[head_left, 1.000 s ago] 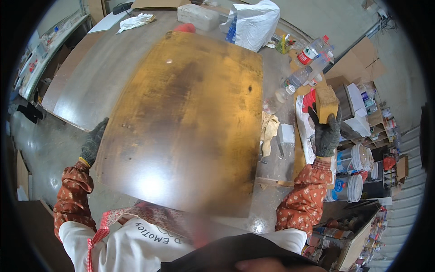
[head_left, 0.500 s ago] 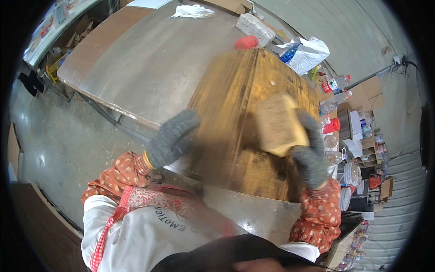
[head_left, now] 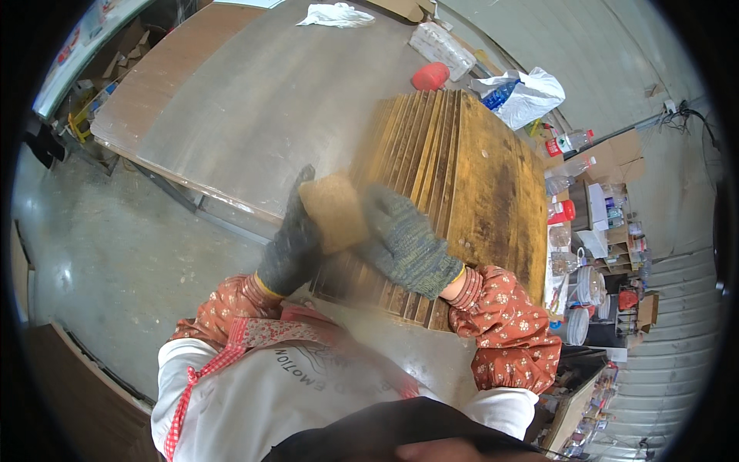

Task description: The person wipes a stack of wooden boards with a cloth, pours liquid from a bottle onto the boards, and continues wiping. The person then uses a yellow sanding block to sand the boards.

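Between my two gloved hands is a rectangular tan block (head_left: 335, 212), sponge-like with a brownish face. My right hand (head_left: 408, 242), in a grey knit glove, closes on its right side, fingers blurred. My left hand (head_left: 292, 242), gloved the same way, is around its left edge, with one finger pointing up beside it. Just beyond and to the right stands a leaning row of brown-stained wooden boards (head_left: 500, 192), their edges fanned toward the left. The board ends nearest the block are smeared by motion.
A grey-topped table (head_left: 246, 108) stretches away to the left and far side, with a white cloth (head_left: 336, 15) on it. Behind the boards are a red round object (head_left: 430, 75), a wrapped white package (head_left: 443, 50) and a white bag (head_left: 531, 96). Several bottles (head_left: 570, 142) line the right.
My right hand has carried the tan block leftward, off the boards' face, to my left hand. My left hand has turned upward and now meets the block. The boards appear more fanned.
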A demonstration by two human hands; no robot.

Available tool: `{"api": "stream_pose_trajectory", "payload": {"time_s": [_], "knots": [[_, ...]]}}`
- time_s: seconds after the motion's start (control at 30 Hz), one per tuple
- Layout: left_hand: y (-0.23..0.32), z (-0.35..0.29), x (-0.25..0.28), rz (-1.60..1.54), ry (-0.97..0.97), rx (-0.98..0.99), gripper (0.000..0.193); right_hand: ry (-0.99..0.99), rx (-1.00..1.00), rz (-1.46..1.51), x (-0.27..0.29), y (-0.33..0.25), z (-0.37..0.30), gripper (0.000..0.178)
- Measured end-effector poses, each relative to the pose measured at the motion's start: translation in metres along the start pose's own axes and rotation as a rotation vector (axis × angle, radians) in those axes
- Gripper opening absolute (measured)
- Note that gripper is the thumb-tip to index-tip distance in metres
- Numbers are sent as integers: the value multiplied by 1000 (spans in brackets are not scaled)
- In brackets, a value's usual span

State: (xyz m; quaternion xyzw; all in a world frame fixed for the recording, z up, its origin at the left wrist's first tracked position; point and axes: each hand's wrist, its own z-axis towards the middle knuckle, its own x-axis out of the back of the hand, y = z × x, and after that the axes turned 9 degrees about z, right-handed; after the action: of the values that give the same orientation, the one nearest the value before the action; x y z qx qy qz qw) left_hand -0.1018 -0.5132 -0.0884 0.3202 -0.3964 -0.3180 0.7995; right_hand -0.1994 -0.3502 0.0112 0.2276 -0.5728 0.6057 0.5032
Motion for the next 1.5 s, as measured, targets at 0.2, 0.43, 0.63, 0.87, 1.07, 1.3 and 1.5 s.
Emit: {"api": "stream_pose_trajectory", "payload": {"time_s": [0.2, 0.43, 0.63, 0.87, 1.07, 1.3, 1.5], "knots": [[-24, 23, 20, -410, -179, 139, 60, 44, -37, 99, 7, 13, 13, 46], [-83, 139, 13, -422, -202, 92, 49, 469, -330, -132, 31, 56, -4, 44], [-94, 203, -29, -167, -292, 58, 50, 554, -503, -277, 33, 73, -11, 35], [-77, 222, -67, -155, -343, -49, 36, 574, -429, -284, 37, 74, -14, 36], [-77, 226, -78, 108, -464, -184, 35, 597, -386, -264, 32, 81, -21, 37], [-78, 225, -66, -22, -557, -315, 52, 639, -318, -298, 24, 89, -26, 37], [-95, 213, -73, -292, -636, -192, 77, 603, -381, -462, 11, 90, -34, 38]]}}
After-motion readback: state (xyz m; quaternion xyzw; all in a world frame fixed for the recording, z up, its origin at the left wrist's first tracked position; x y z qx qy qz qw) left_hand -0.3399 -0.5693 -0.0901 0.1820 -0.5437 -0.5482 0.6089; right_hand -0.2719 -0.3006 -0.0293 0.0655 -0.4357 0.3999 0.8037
